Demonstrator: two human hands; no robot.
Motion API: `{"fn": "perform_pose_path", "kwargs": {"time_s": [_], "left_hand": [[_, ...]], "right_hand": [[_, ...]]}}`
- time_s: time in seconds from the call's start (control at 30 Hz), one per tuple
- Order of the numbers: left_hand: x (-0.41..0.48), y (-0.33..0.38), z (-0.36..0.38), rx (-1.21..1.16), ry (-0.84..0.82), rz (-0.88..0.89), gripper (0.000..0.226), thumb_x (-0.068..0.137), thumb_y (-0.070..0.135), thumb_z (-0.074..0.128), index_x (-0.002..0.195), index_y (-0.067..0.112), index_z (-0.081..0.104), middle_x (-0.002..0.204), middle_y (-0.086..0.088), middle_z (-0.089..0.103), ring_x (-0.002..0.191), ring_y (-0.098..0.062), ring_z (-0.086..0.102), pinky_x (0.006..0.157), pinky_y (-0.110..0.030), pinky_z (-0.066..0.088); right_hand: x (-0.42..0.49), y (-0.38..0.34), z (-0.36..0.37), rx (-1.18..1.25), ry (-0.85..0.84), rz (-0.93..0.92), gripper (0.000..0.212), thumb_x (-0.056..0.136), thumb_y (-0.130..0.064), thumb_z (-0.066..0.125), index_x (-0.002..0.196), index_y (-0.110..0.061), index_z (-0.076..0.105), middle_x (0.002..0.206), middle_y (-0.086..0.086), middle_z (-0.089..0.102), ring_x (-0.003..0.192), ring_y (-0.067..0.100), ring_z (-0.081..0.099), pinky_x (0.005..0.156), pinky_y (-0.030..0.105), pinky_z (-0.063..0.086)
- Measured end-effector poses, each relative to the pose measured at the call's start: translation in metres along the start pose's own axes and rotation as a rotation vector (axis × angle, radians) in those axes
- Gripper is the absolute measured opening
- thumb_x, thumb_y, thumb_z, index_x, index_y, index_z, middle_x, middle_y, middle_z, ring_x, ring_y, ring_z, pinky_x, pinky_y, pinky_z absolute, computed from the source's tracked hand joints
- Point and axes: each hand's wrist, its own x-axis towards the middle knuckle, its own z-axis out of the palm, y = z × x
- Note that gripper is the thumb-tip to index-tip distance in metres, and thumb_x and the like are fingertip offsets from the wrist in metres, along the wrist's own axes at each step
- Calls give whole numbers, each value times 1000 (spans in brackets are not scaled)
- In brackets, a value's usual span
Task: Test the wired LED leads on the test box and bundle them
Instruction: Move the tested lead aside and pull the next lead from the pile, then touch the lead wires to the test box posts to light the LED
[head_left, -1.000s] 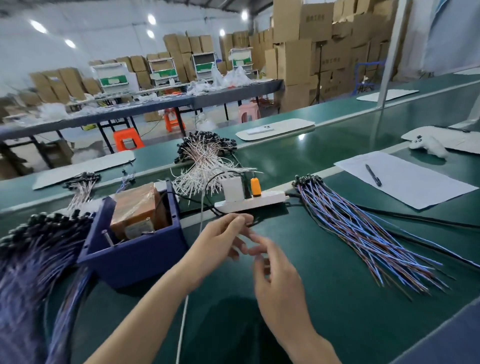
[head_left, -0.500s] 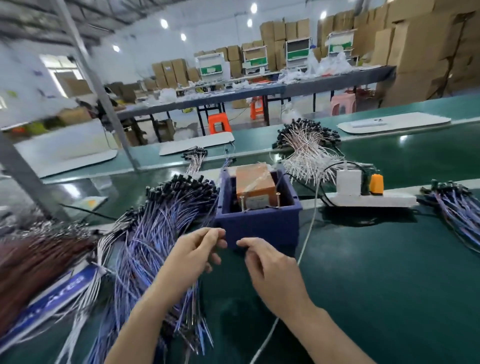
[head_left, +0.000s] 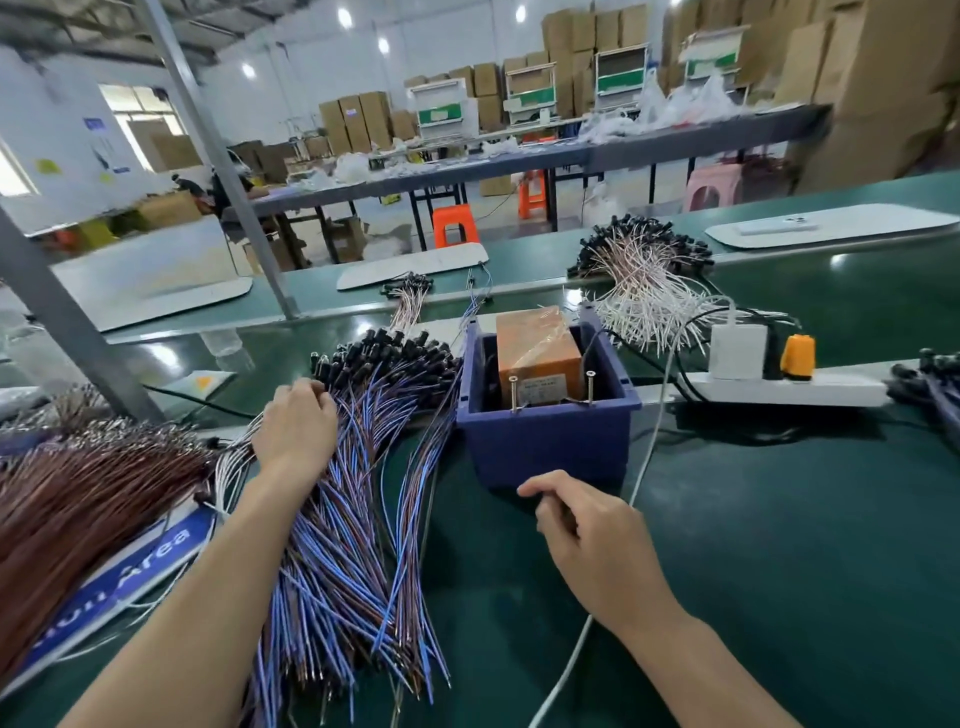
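A large pile of blue-and-brown wired LED leads (head_left: 363, 545) with black heads lies left of centre on the green bench. My left hand (head_left: 296, 423) rests on its upper part, fingers curled down among the black heads; whether they grip a lead is hidden. The blue test box (head_left: 545, 441) stands just right of the pile, with an orange-brown wrapped block (head_left: 537, 348) inside and two upright screw posts (head_left: 511, 395) at its front rim. My right hand (head_left: 597, 545) hovers in front of the box, fingers curled in, nothing visible in it.
A heap of brown leads (head_left: 78, 499) lies far left over a blue sign (head_left: 119, 577). White leads (head_left: 644, 291) sit behind the box. A power strip (head_left: 831, 392) with a white adapter and orange plug lies right; its white cable (head_left: 644, 467) runs toward me. A metal post (head_left: 67, 322) stands left.
My view has swung left, away from the finished bundle on the right. My left hand has moved from in front of the box out onto the blue lead pile; my right hand dropped lower.
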Motion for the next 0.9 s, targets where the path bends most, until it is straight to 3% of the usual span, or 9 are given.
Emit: {"fn": "perform_pose_path", "kwargs": {"time_s": [0.1, 0.27, 0.37, 0.53, 0.6, 0.7, 0.83, 0.9], "left_hand": [[7, 0, 5, 22, -41, 4, 35, 106, 28, 45, 125, 2, 59, 123, -23, 58, 111, -40, 57, 90, -48, 47], [7, 0, 10, 28, 23, 26, 27, 104, 24, 49, 117, 2, 60, 114, -19, 62, 101, -38, 60, 76, -43, 45], [5, 3, 8, 23, 33, 32, 26, 103, 23, 50, 116, 3, 62, 116, -19, 62, 100, -37, 60, 76, -44, 45], [2, 30, -21, -194, 101, 79, 25, 104, 23, 52, 116, 3, 57, 101, -16, 66, 89, -32, 63, 80, -50, 55], [-2, 50, -43, -313, 178, 157, 25, 104, 24, 53, 117, 3, 56, 97, -10, 66, 82, -27, 62, 74, -42, 55], [-10, 85, -82, -456, 303, 287, 24, 104, 23, 55, 120, 4, 56, 97, -1, 60, 83, -17, 58, 69, -19, 45], [-21, 126, -120, -628, 350, 389, 19, 102, 23, 58, 117, 10, 57, 94, 12, 58, 81, 4, 56, 75, -4, 46], [-28, 141, -132, -679, 356, 440, 18, 102, 22, 58, 115, 10, 57, 93, 19, 56, 80, 12, 55, 79, -4, 45]], "right_hand": [[0, -1, -1, 9, -7, 1, 21, 97, -9, 61, 102, -26, 72, 72, -35, 51, 66, 4, 61, 57, 9, 44], [0, 0, -1, 18, -14, 1, 22, 97, -9, 59, 101, -26, 72, 72, -37, 49, 64, -3, 57, 58, 7, 41], [0, 1, -1, 25, -17, 18, 22, 98, -9, 58, 101, -26, 72, 70, -35, 51, 64, 3, 59, 57, 13, 45], [-1, 2, -1, 82, -20, 82, 23, 99, -10, 57, 100, -28, 71, 66, -25, 57, 65, 8, 60, 57, 13, 42], [-1, 4, 0, 131, -28, 128, 24, 99, -11, 55, 100, -30, 70, 71, -17, 62, 62, 11, 58, 56, 12, 38], [-2, 6, 1, 204, -55, 183, 28, 99, -11, 52, 98, -34, 68, 78, -16, 64, 57, 10, 54, 54, 12, 35], [-3, 7, 0, 256, -58, 204, 35, 100, -10, 51, 95, -41, 66, 74, -15, 65, 56, 9, 56, 52, 12, 36], [-5, 6, -2, 301, -73, 226, 36, 99, -11, 51, 95, -43, 67, 72, -11, 66, 54, 11, 55, 49, 21, 40]]}}
